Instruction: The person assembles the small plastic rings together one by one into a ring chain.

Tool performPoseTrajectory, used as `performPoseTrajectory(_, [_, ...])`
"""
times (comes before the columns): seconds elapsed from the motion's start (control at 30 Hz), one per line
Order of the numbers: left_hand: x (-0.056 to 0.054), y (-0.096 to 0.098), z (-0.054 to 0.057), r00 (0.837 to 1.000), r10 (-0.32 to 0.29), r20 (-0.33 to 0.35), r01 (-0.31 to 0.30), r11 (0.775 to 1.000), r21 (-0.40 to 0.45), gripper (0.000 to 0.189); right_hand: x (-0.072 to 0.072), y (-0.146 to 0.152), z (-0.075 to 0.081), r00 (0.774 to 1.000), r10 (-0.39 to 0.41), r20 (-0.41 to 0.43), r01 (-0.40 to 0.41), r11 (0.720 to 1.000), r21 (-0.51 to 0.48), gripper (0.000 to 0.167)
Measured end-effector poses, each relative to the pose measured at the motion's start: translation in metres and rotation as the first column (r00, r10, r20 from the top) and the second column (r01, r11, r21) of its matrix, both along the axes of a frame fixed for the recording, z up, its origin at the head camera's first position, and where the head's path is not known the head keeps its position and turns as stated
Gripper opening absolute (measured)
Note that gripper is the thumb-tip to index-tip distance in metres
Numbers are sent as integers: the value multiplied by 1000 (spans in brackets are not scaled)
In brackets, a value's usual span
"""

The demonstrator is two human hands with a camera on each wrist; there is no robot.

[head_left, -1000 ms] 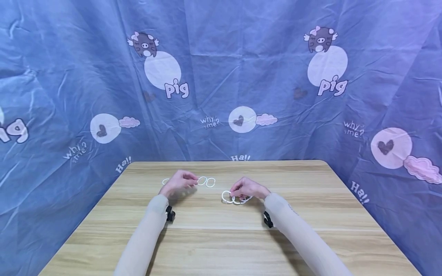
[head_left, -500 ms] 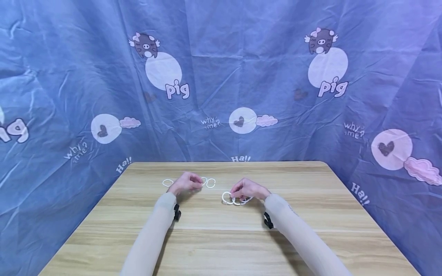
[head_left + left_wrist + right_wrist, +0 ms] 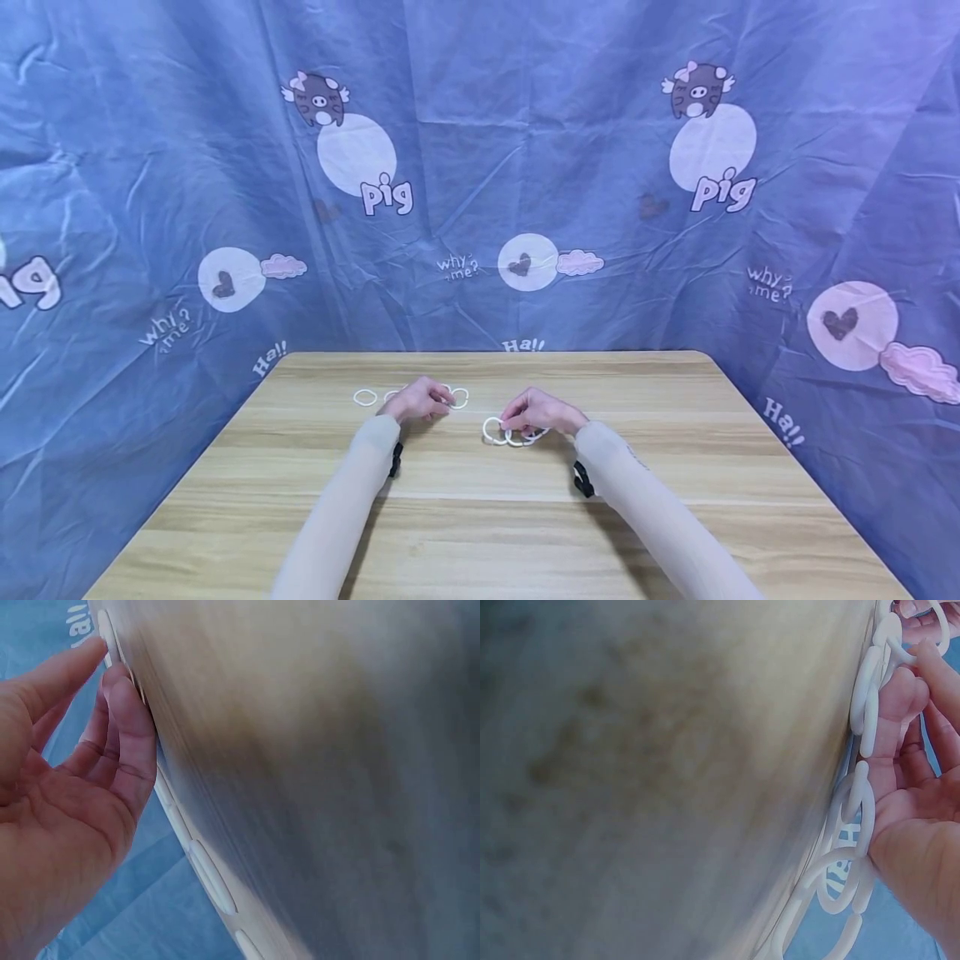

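My right hand (image 3: 542, 411) pinches a white plastic link (image 3: 946, 630) between thumb and fingertips, low over the table. More white links (image 3: 868, 817) are joined in a chain that trails under the palm in the right wrist view. Toward the back of the table, my left hand (image 3: 417, 402) reaches over a row of loose white links. Its thumb tip is right at one white link (image 3: 109, 636), with the index fingertip just below it and a gap between thumb and fingers. Behind the left hand, other loose links (image 3: 214, 877) lie flat, partly hidden in the head view.
The wooden table (image 3: 480, 542) has its far edge just beyond the loose links. A blue printed curtain (image 3: 465, 167) hangs close behind it and along both sides. Black wrist straps (image 3: 582, 480) sit on both light sleeves.
My left hand has moved right along the row of loose links, uncovering those at the left end. The right hand stays where it was, still pinching the chained link.
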State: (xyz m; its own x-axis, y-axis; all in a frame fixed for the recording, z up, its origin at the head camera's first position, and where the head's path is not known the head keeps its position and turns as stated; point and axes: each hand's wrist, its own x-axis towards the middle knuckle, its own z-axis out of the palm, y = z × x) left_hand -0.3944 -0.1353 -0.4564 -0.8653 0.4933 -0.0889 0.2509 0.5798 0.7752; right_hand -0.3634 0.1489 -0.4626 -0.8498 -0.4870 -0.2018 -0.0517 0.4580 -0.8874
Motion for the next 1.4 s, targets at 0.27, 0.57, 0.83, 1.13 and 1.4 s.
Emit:
performPoseTrajectory(0.27, [3, -2, 1, 997, -40, -64, 36, 997, -61, 7, 0, 1, 0, 1000, 7, 3, -6, 1000, -7, 16])
performPoseTrajectory(0.57, [3, 3, 0, 996, -36, -84, 31, 997, -64, 20, -1, 2, 0, 1000, 7, 13, -7, 1000, -6, 16])
performPoseTrajectory(0.83, [1, 4, -2, 987, -99, -124, 84, 989, -120, 20, -1, 3, -2, 1000, 7, 11, -6, 1000, -8, 17])
performPoseTrajectory(1.13, [2, 1, -1, 988, -111, -109, 104, 992, -69, 12, 1, 2, 1, 1000, -2, 24, 3, 1000, -7, 16])
performPoseTrajectory(1.4, [9, 1, 5, 984, -121, -127, 104, 986, -129, 19, 0, 2, 2, 1000, -4, 29, 4, 1000, -11, 15])
